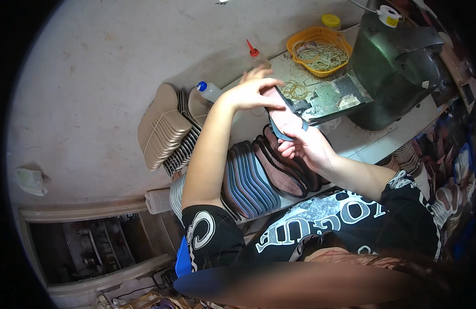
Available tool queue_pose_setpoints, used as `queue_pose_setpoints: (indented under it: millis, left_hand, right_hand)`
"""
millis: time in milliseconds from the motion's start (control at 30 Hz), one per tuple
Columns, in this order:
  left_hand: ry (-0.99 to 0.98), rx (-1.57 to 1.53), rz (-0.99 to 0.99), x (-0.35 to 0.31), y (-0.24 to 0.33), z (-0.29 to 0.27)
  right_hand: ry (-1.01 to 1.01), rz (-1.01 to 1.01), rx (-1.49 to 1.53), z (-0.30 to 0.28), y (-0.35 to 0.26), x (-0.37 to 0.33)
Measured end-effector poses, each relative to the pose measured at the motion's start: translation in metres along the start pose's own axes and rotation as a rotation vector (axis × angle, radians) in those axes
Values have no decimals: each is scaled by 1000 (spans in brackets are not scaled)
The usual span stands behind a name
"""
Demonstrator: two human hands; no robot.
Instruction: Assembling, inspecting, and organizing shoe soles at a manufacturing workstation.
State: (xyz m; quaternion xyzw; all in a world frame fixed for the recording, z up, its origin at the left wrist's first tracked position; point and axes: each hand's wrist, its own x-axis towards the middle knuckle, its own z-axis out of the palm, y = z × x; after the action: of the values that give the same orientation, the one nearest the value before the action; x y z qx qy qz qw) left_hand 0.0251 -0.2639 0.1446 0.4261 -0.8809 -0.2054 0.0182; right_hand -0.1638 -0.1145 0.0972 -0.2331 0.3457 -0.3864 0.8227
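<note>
Both my hands are at a shoe sole (285, 119) with a pinkish top face and a dark edge, tilted beside the green machine's bed. My left hand (251, 93) has its thumb and a finger around the far end of the sole; its other fingers are raised and blurred. At the near end, my right hand (311, 149) grips the sole with curled fingers. Just below my hands stand pink soles with dark rims (281, 167), and next to them a row of blue-grey soles (248, 180) on edge.
A green machine (397, 67) stands on the worktable (374, 147) at the right. Behind are a yellow basket (320, 35) of rubber bands, a red-tipped bottle (256, 55) and a blue-capped bottle (209, 90). Bundled beige soles (163, 126) lean near the wall at the left.
</note>
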Motion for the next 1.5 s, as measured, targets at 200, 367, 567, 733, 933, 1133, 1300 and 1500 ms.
queue_pose_setpoints:
  millis: [200,367,567,733,933,1133,1300,1500]
  left_hand:
    - [-355,-384,-66,8,-6,-5]
    - [-345,-374,-6,-6,7,-16]
    - [-324,-496,-252,-37,33,-11]
    - [-245,-592,-328,-53,40,10]
    - [-240,-706,-356,-64,43,39]
    - [-173,-858,-628,-60,83,33]
    - [-170,-1022,-641,-57,80,47]
    - [-30,-1055,-669,-57,69,49]
  right_hand:
    - [29,79,-1,4,-14,0]
    - [52,106,-2,6,-21,-2]
    - [33,159,-10,2,-29,-5]
    - [58,153,-96,-1,-35,-4]
    - [8,103,-311,-14,-41,0]
    - [2,96,-376,-29,-43,4]
    - [-221,50,-564,-60,-48,-19]
    - [-248,125,-426,-79,-53,-57]
